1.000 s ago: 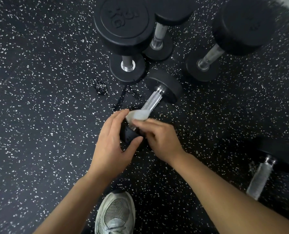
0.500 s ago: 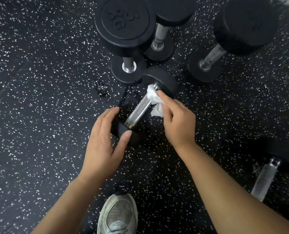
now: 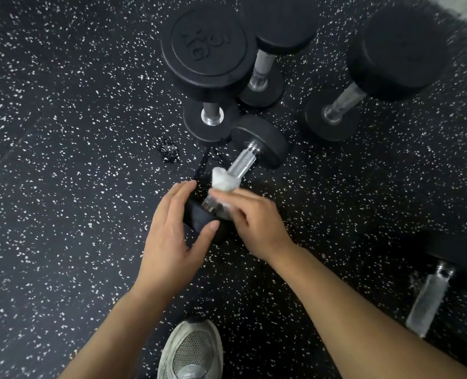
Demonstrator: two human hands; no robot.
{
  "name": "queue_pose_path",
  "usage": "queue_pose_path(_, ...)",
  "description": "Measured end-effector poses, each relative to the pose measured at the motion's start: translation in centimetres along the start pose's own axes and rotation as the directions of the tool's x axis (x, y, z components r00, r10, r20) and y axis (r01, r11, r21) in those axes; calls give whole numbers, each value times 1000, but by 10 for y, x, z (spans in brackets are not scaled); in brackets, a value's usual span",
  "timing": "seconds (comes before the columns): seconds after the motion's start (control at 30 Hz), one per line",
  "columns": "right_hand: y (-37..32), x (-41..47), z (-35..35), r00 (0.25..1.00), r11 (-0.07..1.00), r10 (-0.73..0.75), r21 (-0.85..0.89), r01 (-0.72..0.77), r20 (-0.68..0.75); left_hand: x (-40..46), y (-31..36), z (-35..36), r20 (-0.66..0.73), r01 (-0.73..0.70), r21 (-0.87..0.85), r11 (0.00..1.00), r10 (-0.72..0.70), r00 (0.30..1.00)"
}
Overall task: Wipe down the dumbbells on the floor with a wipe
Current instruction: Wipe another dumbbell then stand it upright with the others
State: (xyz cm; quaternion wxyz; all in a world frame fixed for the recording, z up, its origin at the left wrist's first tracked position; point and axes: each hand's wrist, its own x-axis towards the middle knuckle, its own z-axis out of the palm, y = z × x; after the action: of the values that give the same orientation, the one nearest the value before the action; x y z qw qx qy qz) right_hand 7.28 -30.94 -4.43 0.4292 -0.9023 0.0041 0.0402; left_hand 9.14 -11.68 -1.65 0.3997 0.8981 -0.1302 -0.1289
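Head view: small black rubber-ended dumbbell with knurled steel handle (image 3: pixel 240 166) lying mid-floor on speckled black rubber floor (image 3: pixel 63 160), long axis slanting from near-left to far-right. Left hand (image 3: pixel 172 236) cupping near end, likely steadying. Right hand (image 3: pixel 254 217) pinching crumpled white wipe (image 3: pixel 224 181) around handle, probably rubbing lengthwise.

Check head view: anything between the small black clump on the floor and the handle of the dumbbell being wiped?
Yes: a thin black strap or cord lies on the floor between the clump and the handle.

right hand (image 3: pixel 257 217) and wipe (image 3: pixel 224 179) slid down the handle (image 3: pixel 241 162) (toward near end)
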Motion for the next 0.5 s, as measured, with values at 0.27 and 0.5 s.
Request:
queue_pose_path(0.27, 9, 22, -24, 977, 997, 77, -15, -81, -198, 0, 1, -2, 13, 7, 12, 1000, -7, 1000)
queue_pose_path(0.5, 2, 7, -3, 990, 977, -120, -183, 105, -71, -1, 0, -1, 8, 4, 9, 1000, -4, 1000)
